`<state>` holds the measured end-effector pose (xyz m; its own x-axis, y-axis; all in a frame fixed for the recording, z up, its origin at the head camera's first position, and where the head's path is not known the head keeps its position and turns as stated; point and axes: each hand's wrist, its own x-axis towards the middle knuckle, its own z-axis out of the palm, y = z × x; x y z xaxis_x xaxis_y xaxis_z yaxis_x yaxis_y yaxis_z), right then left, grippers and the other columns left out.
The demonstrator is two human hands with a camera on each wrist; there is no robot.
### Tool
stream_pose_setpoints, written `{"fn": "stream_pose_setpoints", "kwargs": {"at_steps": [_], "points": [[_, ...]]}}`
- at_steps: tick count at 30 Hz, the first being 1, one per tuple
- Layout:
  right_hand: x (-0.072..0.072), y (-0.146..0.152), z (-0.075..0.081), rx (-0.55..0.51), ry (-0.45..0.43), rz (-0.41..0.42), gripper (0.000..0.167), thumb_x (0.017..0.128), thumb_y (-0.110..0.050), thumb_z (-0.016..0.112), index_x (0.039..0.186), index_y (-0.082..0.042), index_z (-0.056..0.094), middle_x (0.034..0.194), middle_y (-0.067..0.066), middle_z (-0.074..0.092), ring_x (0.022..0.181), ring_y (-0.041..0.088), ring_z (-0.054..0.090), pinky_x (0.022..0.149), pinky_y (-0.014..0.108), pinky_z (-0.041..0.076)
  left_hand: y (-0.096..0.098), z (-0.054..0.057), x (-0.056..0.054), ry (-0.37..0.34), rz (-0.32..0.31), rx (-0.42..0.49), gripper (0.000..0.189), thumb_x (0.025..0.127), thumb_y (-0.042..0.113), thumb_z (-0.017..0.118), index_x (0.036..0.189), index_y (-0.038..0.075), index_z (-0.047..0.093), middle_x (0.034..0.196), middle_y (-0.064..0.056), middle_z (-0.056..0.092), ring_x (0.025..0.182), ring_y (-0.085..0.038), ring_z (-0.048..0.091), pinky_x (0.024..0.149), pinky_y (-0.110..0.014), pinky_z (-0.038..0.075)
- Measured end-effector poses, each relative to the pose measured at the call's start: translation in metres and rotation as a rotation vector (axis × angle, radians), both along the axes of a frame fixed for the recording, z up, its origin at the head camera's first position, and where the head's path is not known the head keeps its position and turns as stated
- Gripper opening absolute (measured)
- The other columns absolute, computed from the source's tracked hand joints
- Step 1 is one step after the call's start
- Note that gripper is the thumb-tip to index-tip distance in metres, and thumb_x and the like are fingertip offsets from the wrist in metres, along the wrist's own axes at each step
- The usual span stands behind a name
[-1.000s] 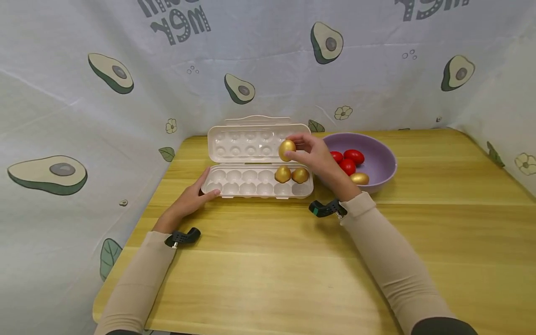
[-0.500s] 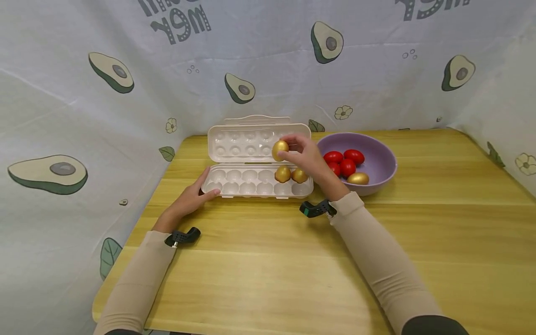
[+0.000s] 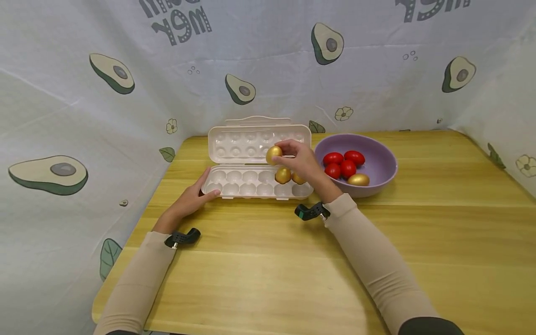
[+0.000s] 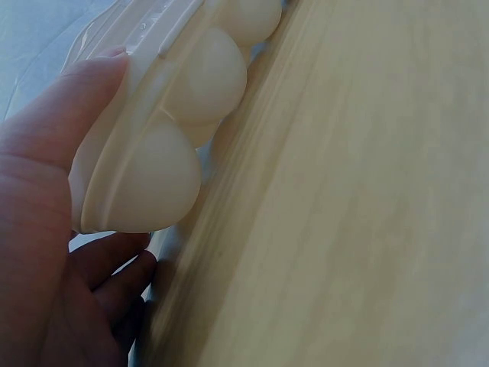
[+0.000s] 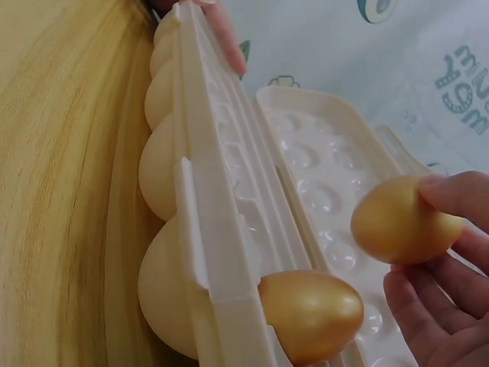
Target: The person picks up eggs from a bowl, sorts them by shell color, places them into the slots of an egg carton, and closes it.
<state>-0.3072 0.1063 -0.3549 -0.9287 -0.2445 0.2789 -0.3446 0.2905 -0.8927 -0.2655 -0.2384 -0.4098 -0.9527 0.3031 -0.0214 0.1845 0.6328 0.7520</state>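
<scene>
An open plastic egg tray [image 3: 248, 188] with round cups lies on the table, its lid [image 3: 234, 145] tipped back. My left hand [image 3: 189, 199] grips the tray's left end; in the left wrist view the thumb [image 4: 92, 88] lies on the rim and the other fingers curl at the end below it. Above the tray's back row, my right hand [image 3: 303, 163] pinches a gold egg [image 5: 405, 220] between thumb and fingers. Two gold eggs sit in the back row toward the right: one gold egg [image 3: 282, 175] shows fully, while the right hand partly covers the other [image 3: 297, 179].
Right of the tray stands a purple bowl [image 3: 383, 165] holding several red eggs [image 3: 354, 157] and one gold egg [image 3: 358, 180]. Wooden table [image 3: 251, 270] extends in front. A printed cloth [image 3: 276, 70] hangs behind the table's back edge.
My right hand has moved left with the gold egg, from near the bowl to over the tray, uncovering more of the bowl and its red eggs. The left hand stays in place.
</scene>
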Motion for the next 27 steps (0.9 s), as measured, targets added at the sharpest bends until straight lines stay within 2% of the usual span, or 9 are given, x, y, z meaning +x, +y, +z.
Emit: {"fn": "stream_pose_setpoints", "kwargs": {"at_steps": [10,17,22,27], "points": [[-0.002,-0.008,-0.006,0.030,-0.055,-0.016,0.045,0.084,-0.022,0.076,0.124,-0.006,0.062,0.121,0.011,0.065,0.109,0.025,0.062,0.097,0.036,0.048,0.001,-0.001,0.000,-0.002,0.004,0.000,0.088,0.093,0.045,0.060,0.157,0.024,0.002,0.159,-0.017,0.014,0.143,-0.036,0.018,0.115,-0.053,0.016],[-0.001,-0.013,-0.008,0.074,-0.027,-0.024,0.043,0.086,-0.022,0.075,0.123,-0.006,0.062,0.120,0.011,0.065,0.106,0.025,0.063,0.094,0.036,0.049,-0.001,-0.001,-0.003,0.017,0.005,-0.008,0.089,0.093,0.048,0.059,0.157,0.023,0.003,0.158,-0.018,0.016,0.143,-0.038,0.019,0.115,-0.053,0.017],[0.001,-0.015,-0.012,0.067,-0.026,0.011,0.040,0.086,-0.020,0.075,0.121,-0.005,0.063,0.115,0.011,0.066,0.102,0.024,0.064,0.091,0.035,0.051,-0.002,-0.002,-0.003,0.020,-0.010,-0.014,0.090,0.093,0.049,0.059,0.157,0.022,0.002,0.159,-0.017,0.014,0.143,-0.039,0.019,0.114,-0.054,0.017],[0.002,-0.019,-0.015,0.122,0.014,0.023,0.038,0.085,-0.020,0.075,0.120,-0.007,0.064,0.110,0.009,0.067,0.096,0.022,0.064,0.087,0.034,0.053,-0.003,-0.003,-0.002,0.028,-0.009,-0.017,0.090,0.092,0.049,0.059,0.157,0.022,0.003,0.159,-0.018,0.014,0.143,-0.039,0.019,0.114,-0.055,0.017]]}}
